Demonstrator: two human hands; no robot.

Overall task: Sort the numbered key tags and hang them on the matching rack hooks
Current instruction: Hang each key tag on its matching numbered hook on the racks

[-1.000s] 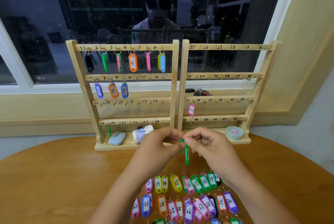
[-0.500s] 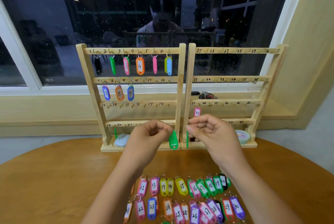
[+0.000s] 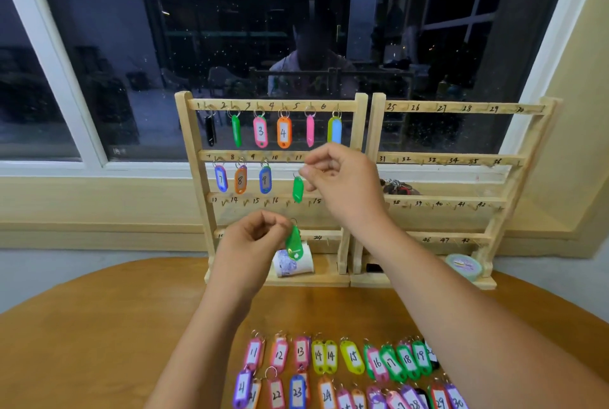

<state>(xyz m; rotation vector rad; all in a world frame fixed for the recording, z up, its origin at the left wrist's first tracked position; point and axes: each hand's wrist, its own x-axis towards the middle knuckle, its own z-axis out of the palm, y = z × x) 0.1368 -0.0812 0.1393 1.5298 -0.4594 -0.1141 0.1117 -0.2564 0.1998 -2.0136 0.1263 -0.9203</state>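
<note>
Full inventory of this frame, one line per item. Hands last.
left rack: 1, bare wood, far table edge, hooks from 1 to 24
right rack: 1, bare wood, beside it, hooks from 25 up
top-row tags: 6, black, green, pink, orange, pink, yellow-blue, hooks 1 to 6
second-row tags: 3, blue, orange, blue, hooks 7 to 9
loose tags: many, mixed colours, two rows on near table
table: 1, brown wood
white roll: 1, blue print, left rack base
round tin: 1, pale, right rack base
keys: 1 bunch, dark, behind right rack
upper green tag: 1, below the 7 to 12 rail
lower green tag: 1, before the bottom rail
left hand: pinches lower green tag
right hand: pinches upper green tag
</note>
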